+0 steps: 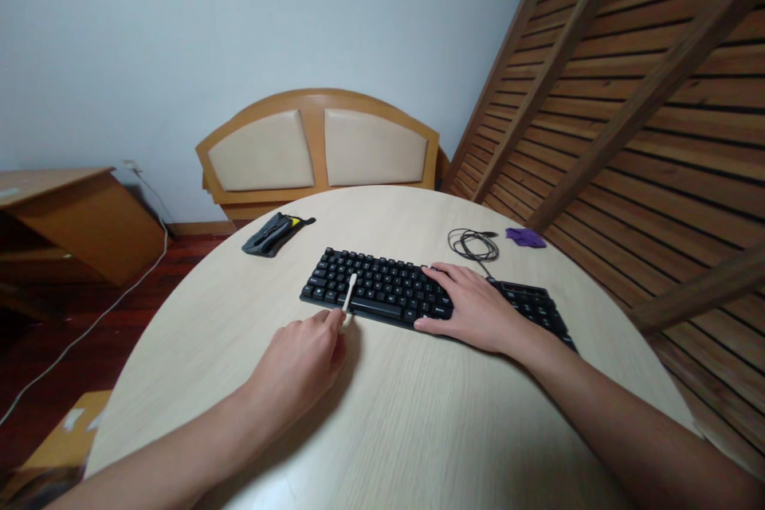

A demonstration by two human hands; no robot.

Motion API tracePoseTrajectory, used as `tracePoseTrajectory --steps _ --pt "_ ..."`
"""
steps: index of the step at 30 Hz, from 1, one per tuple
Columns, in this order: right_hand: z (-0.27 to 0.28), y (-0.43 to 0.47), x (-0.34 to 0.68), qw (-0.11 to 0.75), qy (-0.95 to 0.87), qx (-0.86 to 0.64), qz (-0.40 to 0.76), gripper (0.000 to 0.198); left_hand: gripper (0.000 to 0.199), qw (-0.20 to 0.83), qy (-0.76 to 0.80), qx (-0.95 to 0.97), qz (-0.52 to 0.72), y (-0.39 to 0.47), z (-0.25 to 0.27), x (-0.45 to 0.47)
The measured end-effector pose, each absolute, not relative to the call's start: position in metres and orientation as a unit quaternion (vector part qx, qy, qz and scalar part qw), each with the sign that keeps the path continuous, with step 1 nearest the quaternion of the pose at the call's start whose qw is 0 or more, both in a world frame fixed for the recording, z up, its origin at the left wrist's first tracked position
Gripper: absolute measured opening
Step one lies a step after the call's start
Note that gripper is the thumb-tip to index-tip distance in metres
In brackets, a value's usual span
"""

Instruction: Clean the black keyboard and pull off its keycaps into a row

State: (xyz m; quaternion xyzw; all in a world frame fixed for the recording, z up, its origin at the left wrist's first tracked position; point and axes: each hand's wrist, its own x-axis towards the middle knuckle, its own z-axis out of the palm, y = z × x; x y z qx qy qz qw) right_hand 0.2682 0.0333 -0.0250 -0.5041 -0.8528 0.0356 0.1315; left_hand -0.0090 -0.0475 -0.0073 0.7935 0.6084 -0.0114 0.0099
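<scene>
In the head view a black keyboard (pixel 376 284) lies flat and slightly slanted on the round table. My left hand (pixel 307 355), at the keyboard's near side, is closed around the handle of a white toothbrush (pixel 347 295). The brush head is over the keys left of the middle, above the space bar; whether it touches them I cannot tell. My right hand (pixel 475 307) lies across the right part of the keyboard, its thumb at the near edge and fingers reaching the far edge. It grips the keyboard and hides the keys beneath it.
A coiled black cable (pixel 475 244) lies behind the keyboard, with a purple cloth (pixel 525 237) to its right. A dark grey pouch (pixel 270 236) with a yellow patch is at the back left. The pale table (pixel 412 430) has a curved edge; a headboard (pixel 319 147) stands beyond it.
</scene>
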Motion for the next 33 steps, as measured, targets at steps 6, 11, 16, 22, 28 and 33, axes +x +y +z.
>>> tracePoseTrajectory --steps 6,11,16,22,28,33 --pt "-0.025 0.033 0.268 0.148 -0.853 -0.500 0.039 0.089 0.022 0.015 0.608 0.793 -0.035 -0.052 -0.006 -0.008" --pt "-0.025 0.032 0.268 0.148 -0.853 -0.500 0.039 0.089 0.020 0.018 0.607 0.794 -0.038 -0.057 -0.006 -0.005" --pt "-0.027 0.034 0.270 0.144 -0.853 -0.499 0.042 0.090 0.023 0.015 0.611 0.790 -0.052 -0.056 -0.004 -0.008" --pt "-0.027 0.034 0.270 0.140 -0.853 -0.501 0.041 0.093 0.025 -0.028 0.630 0.775 -0.045 -0.047 0.000 -0.020" --pt "-0.026 0.034 0.270 0.148 -0.853 -0.500 0.042 0.091 0.028 -0.032 0.623 0.779 -0.066 -0.048 -0.004 -0.017" --pt "-0.028 0.034 0.271 0.148 -0.853 -0.499 0.043 0.091 0.036 -0.027 0.606 0.791 -0.079 -0.052 -0.010 -0.019"
